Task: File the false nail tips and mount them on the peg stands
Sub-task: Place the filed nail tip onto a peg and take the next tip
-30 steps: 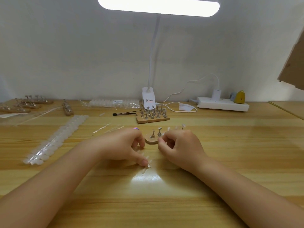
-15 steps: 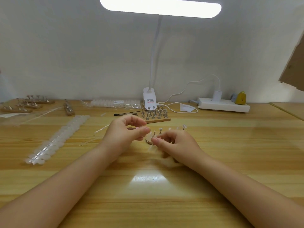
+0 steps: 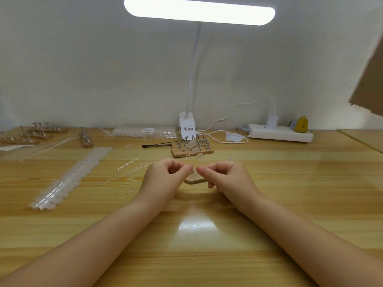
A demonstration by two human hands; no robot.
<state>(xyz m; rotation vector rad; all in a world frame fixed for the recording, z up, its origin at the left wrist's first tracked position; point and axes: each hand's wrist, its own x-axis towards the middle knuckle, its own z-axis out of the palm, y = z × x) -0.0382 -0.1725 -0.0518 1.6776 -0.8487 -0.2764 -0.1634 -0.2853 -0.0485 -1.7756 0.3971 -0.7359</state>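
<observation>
Two hands' fingers (image 3: 187, 168) pinching nail tips (image 3: 193, 151)

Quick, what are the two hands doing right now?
Left hand: fingers curled, pinching a strip of clear nail tips.
Right hand: fingers curled, pinching the same strip.
</observation>
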